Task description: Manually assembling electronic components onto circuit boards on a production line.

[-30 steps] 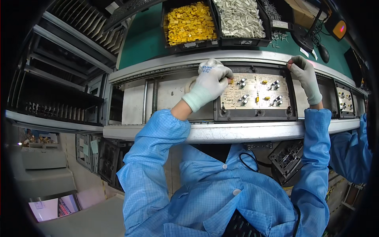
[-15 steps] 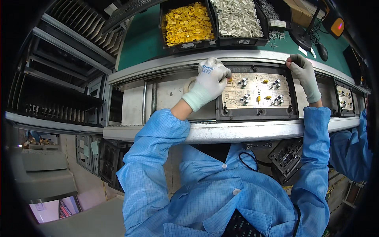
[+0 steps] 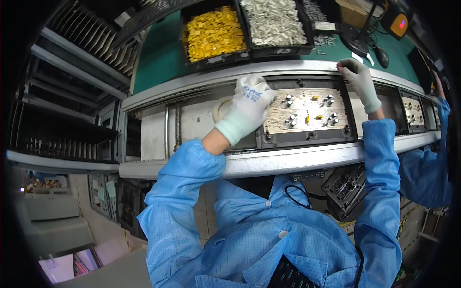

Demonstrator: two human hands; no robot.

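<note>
A tan circuit board (image 3: 300, 106) lies in a black carrier frame (image 3: 293, 140) on the conveyor. Several black upright capacitors and small yellow block components (image 3: 319, 117) stand on it. My left hand (image 3: 250, 103), in a white glove with a pale green cuff, is curled over the board's upper left edge. Its fingertips are turned away, so whatever they hold is hidden. My right hand (image 3: 361, 82), gloved too but with bare fingertips, is raised by the far rail beyond the carrier's upper right corner. Thumb and finger pinch together there; anything between them is too small to name.
Behind the far rail (image 3: 201, 77) stand black bins of yellow components (image 3: 216, 33) and whitish components (image 3: 273, 23). A scanner on a stand (image 3: 396, 24) is at back right. Another board (image 3: 413, 110) sits further right, near a co-worker's sleeve (image 3: 425, 168). Slotted racks (image 3: 62, 129) stand left.
The whole view has shifted slightly. My left hand has turned a little at the board's edge, and the orange-yellow spot by its fingertips no longer shows. My right hand keeps its pinch near the rail.
</note>
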